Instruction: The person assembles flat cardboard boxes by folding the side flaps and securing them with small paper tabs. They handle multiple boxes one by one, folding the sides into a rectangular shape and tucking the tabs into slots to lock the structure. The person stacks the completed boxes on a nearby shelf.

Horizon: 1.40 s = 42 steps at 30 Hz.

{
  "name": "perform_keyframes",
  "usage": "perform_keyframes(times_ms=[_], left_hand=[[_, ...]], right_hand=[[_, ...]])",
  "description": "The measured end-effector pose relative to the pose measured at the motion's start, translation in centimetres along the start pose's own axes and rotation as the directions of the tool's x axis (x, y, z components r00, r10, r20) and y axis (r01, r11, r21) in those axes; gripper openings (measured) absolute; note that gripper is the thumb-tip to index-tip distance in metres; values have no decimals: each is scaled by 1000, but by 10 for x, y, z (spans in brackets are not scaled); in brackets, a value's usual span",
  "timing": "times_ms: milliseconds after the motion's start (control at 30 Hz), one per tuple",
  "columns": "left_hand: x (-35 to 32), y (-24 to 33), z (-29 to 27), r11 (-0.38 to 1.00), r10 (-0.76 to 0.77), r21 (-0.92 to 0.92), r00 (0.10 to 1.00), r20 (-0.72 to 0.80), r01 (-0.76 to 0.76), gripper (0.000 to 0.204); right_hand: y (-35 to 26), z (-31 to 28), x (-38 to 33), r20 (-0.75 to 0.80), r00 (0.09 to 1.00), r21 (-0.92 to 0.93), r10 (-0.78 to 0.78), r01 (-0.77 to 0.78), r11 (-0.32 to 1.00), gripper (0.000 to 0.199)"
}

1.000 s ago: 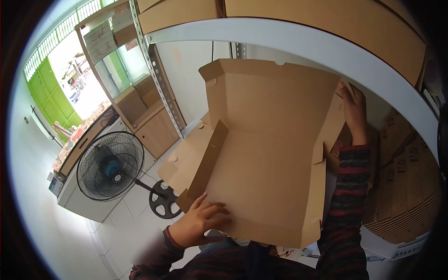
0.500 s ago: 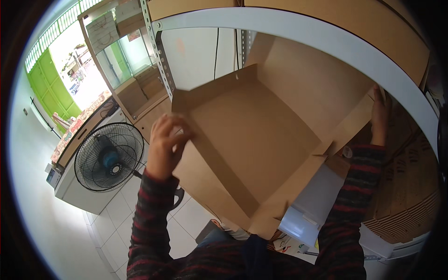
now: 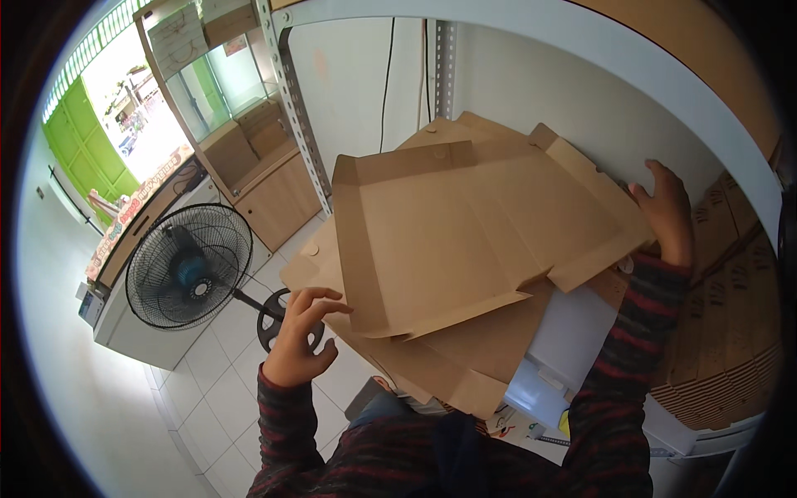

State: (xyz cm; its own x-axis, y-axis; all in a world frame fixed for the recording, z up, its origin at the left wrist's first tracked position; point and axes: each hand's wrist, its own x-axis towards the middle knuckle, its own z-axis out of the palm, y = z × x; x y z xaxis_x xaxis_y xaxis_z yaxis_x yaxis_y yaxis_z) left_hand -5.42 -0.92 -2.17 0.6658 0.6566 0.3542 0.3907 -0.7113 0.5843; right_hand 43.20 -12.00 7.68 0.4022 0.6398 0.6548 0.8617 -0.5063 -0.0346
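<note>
A brown cardboard box (image 3: 448, 236) lies spread nearly flat before me, creased across its middle, its low side flaps partly raised. Beneath it, at an angle, rests another flat piece of cardboard (image 3: 490, 340). My left hand (image 3: 303, 336) hovers beside the box's near left corner, fingers curved and apart, holding nothing. At the far right, my right hand (image 3: 664, 212) is spread next to the box's right edge, its thumb and fingers apart. Whether it touches the cardboard there I cannot tell.
A black standing fan (image 3: 191, 266) is on the left, near a wooden glass-fronted cabinet (image 3: 241, 141). Stacked flattened cardboard (image 3: 726, 332) fills the right side. A metal shelf beam (image 3: 581, 50) curves overhead. A pale translucent bin (image 3: 535, 390) sits below the cardboard.
The box, standing with its lid raised before, has dropped open and flat. My left hand has come away and nearer to me. My right hand has let go of the lid edge and spread.
</note>
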Motion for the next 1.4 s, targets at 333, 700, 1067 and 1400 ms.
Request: perform_keyframes(times_ms=[333,700,1067,1400], left_hand=[[-16,-21,35,977,41,-204,990,-135,-68,20],[-6,0,49,985,48,-141,946,-320,-98,13],[21,28,38,960,269,152,923,-274,-235,12],[25,20,50,967,229,-79,962,-148,-243,10]], right_hand=[[-195,-22,-121,171,485,652,-857,596,468,22],[-209,22,-146,-331,477,563,-814,792,235,12],[-205,22,-143,-574,383,367,-724,910,191,7],[-204,26,-142,-590,415,378,-693,900,217,7]])
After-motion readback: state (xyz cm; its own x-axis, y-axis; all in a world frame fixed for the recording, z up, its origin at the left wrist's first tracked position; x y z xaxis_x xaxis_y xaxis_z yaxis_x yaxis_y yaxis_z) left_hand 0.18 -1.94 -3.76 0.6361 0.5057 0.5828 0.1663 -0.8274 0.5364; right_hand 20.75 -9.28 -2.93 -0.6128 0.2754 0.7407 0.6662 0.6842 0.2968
